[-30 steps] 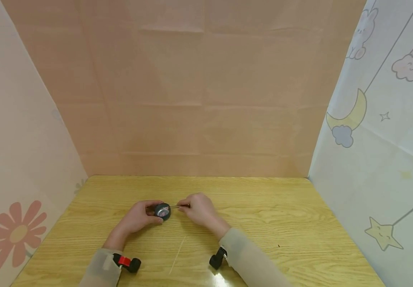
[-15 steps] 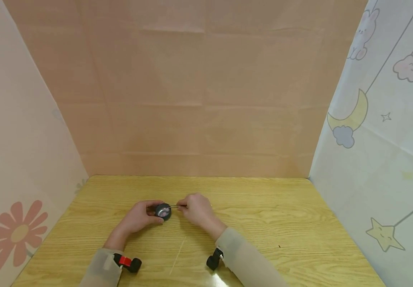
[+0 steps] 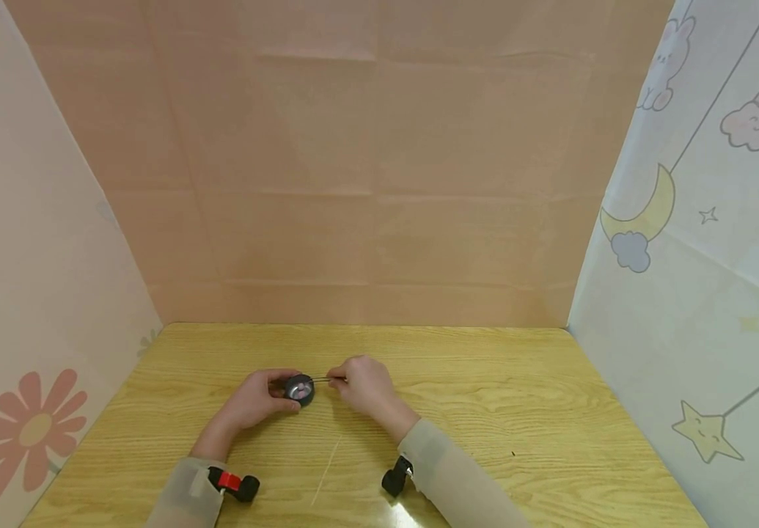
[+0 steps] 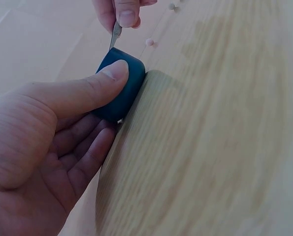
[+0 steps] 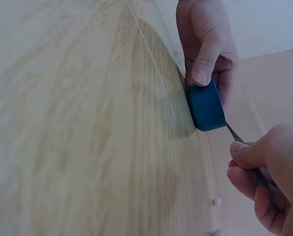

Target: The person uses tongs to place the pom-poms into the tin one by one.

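Note:
My left hand [image 3: 251, 400] grips a small round dark container [image 3: 299, 391] by its sides, thumb on the near side. The container is tilted, so the head view looks into its shiny interior, where small pinkish pieces lie. Both wrist views show its outer wall [image 4: 122, 93] as dark blue. My right hand [image 3: 367, 385] pinches metal tweezers [image 5: 239, 139], whose tips reach in over the container's rim and are hidden inside. Past the container, two small pale beads, a nearer bead [image 4: 149, 42] and a farther bead [image 4: 172, 6], lie on the table near my right hand.
The wood-grain table [image 3: 485, 411] runs back to a tan paper backdrop [image 3: 379, 183]. White printed panels stand at the left [image 3: 56, 220] and right [image 3: 716, 293]. A tiny dark speck [image 3: 513, 453] lies on the right part of the table.
My right hand has shifted very slightly with the tweezers, their tips still at the container. The pinkish pieces inside look differently placed. My left hand has stayed where it was.

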A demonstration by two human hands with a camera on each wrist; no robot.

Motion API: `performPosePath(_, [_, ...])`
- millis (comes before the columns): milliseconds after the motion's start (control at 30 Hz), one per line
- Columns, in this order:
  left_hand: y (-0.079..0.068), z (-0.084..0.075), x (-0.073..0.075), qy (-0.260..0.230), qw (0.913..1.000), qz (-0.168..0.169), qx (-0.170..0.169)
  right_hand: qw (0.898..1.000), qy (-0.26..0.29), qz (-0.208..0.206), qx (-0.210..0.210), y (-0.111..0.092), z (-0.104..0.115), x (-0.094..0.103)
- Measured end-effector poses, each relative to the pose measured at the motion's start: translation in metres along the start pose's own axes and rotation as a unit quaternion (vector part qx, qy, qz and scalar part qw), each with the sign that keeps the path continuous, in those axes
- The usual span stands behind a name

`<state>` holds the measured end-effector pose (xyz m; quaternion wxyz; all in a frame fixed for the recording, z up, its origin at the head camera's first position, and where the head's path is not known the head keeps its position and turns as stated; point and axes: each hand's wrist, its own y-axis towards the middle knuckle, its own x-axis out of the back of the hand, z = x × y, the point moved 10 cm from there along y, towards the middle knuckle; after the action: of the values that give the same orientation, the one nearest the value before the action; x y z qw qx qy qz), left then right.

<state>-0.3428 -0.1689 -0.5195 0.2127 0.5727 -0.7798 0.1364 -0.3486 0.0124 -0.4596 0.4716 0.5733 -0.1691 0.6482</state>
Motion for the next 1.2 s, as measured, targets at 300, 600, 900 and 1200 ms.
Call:
performPosePath(300, [-0.001,-0.001,-0.001,-0.004,1.0,0.001,0.003,1.0,0.014,0.003,-0.002,-0.002,-0.002,-0.002])
performPosePath(600, [-0.001,-0.001,0.0,-0.001,1.0,0.001,0.001,0.999,0.026,0.014,-0.01,-0.002,-0.003,-0.005])
performPosePath(900, [-0.001,-0.001,0.0,0.002,1.0,-0.002,0.003,0.998,0.049,0.034,-0.022,-0.002,-0.005,-0.009])
performPosePath(1200, [0.0,-0.001,0.001,0.007,1.0,0.001,-0.002,0.998,0.047,0.043,-0.028,-0.003,-0.008,-0.01])
